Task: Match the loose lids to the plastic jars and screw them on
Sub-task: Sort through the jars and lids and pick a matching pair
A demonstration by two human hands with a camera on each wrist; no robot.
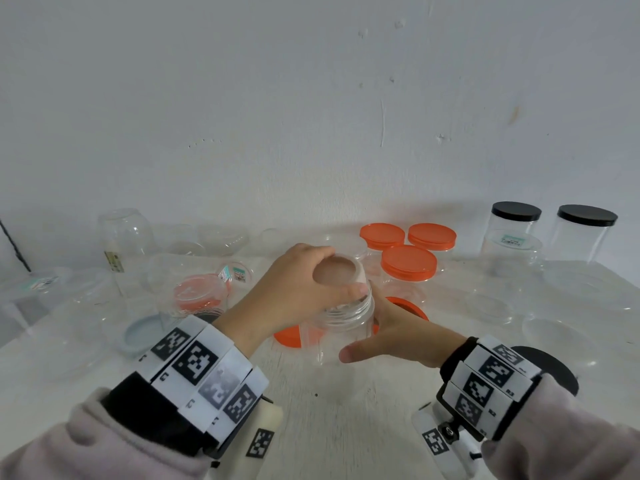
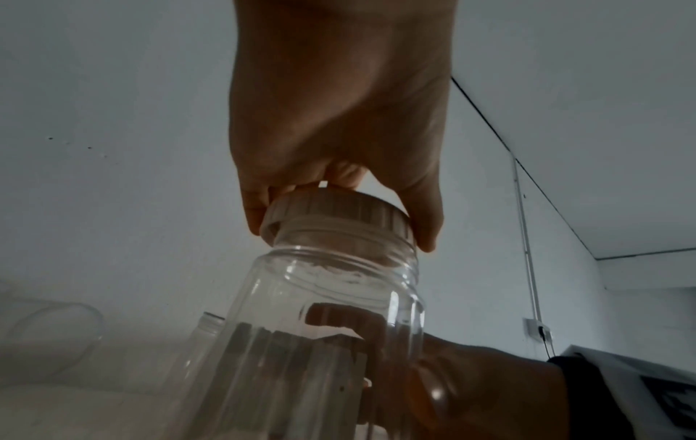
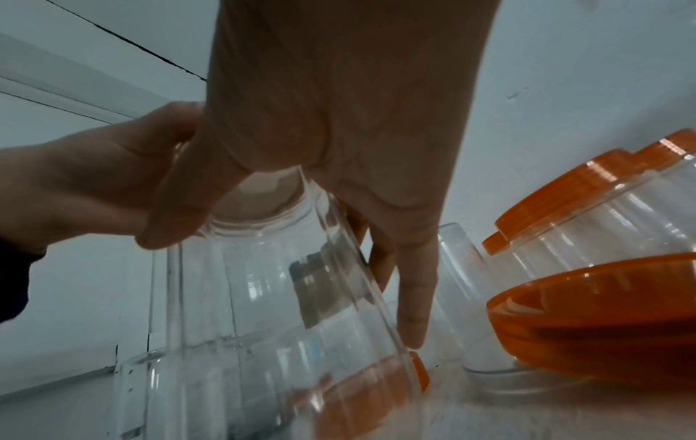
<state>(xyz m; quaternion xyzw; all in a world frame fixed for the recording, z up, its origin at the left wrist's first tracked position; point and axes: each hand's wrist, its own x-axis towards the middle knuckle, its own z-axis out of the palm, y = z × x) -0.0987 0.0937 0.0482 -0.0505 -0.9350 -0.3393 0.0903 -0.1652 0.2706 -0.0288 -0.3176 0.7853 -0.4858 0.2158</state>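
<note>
The left hand [image 1: 294, 289] is positioned above a clear ribbed plastic jar [image 1: 341, 327], with its fingers [image 2: 425, 226] and thumb curled round a translucent ridged screw lid [image 2: 335, 215]. The lid sits on the jar's threaded neck — in the left wrist view it appears slightly tilted, one edge lower than the other. Whether the threads are engaged cannot be determined.

The right hand [image 1: 401, 332] grips the jar body from the right side, thumb at the near face and fingers [image 3: 412, 297] wrapped round the far face. The jar stands upright on the white tabletop [image 1: 346, 427], near the centre, directly in front of the person.

A loose orange round lid [image 1: 289, 336] lies flat on the table, partly behind the jar's base. Three clear jars with orange lids [image 1: 408, 263] stand grouped behind the held jar. Two tall clear jars with black lids [image 1: 554, 216] stand at the far right, near the wall. A loose black round lid [image 1: 554, 372] lies just beyond the right wrist. Further clear jars and lids are spread over the left part of the table — details are blurred.
</note>
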